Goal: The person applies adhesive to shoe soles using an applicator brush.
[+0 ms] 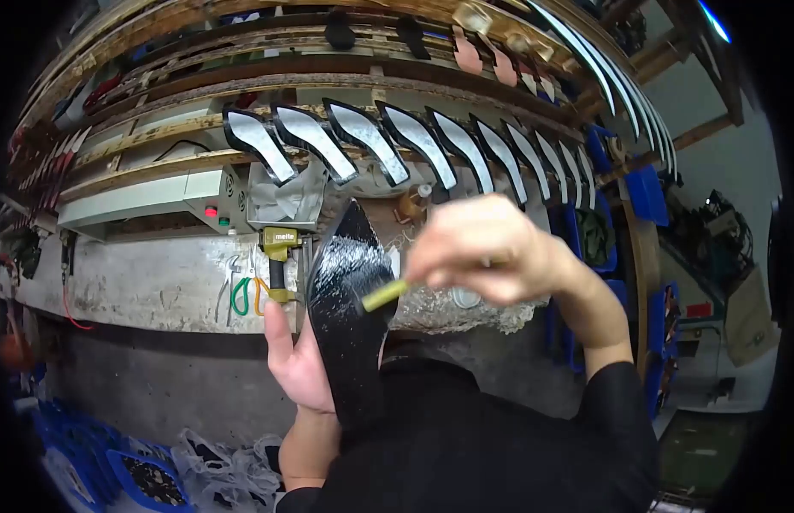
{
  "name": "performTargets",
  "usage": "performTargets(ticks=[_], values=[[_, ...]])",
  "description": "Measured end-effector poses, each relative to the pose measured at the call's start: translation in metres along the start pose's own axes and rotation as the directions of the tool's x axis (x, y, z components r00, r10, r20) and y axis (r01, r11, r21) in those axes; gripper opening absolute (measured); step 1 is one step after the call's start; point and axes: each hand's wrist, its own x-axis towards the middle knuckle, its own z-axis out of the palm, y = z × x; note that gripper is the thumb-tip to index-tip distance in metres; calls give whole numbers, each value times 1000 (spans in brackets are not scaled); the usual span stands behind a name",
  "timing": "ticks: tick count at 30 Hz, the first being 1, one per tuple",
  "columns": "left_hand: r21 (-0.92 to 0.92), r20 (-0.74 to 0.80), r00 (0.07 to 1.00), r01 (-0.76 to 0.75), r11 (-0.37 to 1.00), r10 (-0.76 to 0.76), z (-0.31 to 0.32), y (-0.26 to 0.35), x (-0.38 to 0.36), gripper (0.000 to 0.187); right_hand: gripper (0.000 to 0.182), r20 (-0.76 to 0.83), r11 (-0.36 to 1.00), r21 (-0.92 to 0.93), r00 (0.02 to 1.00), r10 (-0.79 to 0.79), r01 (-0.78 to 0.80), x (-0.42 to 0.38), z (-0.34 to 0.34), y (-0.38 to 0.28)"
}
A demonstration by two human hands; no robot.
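My left hand (301,368) holds a black shoe sole (341,359) from beneath, its pointed end towards the bench. The thumb stands out along the left side, while the other fingers are hidden behind the sole. Wet white glue (350,256) is smeared across the upper part; the lower part is black with small white specks. In my right hand (487,252), somewhat blurred, is a small brush (385,295) with a yellow handle. Its dark bristles are at the sole's surface, just below the white smear.
Several white-coated soles (367,141) lean in a row on a wooden rack (192,162). On the workbench (149,295) are a staple gun (279,248), scissors (241,295), a white machine (149,203) and an amber bottle (411,205). Blue crates (128,466) stand at lower left; others are right.
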Motion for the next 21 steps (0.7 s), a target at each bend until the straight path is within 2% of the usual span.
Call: performTargets(ticks=[3,5,7,9,10,12,15,17,19,20,21], values=[[-37,4,1000,-21,999,21,-7,19,-6,84,12,40,982,185,999,19,-26,-12,22,-21],[19,6,1000,-21,1000,21,-10,28,-4,83,12,37,972,234,999,23,-31,4,20,-25],[59,-8,1000,1,998,-1,-10,31,-6,83,15,-190,969,247,982,21,27,24,16,-9],[64,-68,998,8,998,-4,-8,33,-8,83,16,-103,993,71,989,102,-95,43,10,10],[55,-121,993,-6,998,13,-6,35,-9,83,16,-104,993,71,989,106,-99,37,13,13],[39,-223,972,-72,997,79,-8,38,-12,84,16,103,975,159,985,137,-152,19,24,25],[58,-218,974,-59,997,70,-21,47,-18,83,15,110,951,272,986,124,-150,-1,47,18],[74,-196,980,-30,997,44,-29,50,-20,83,15,3,855,491,982,189,-166,-7,48,7],[76,-261,964,-26,997,45,-28,43,-21,83,17,-107,817,540,946,306,-204,-10,46,11],[82,-308,950,-26,996,50,-26,39,-16,83,17,-109,814,545,946,305,-200,-7,50,10],[92,-350,935,-28,995,59,-24,35,-10,83,16,-156,870,439,934,320,-225,2,56,12]])
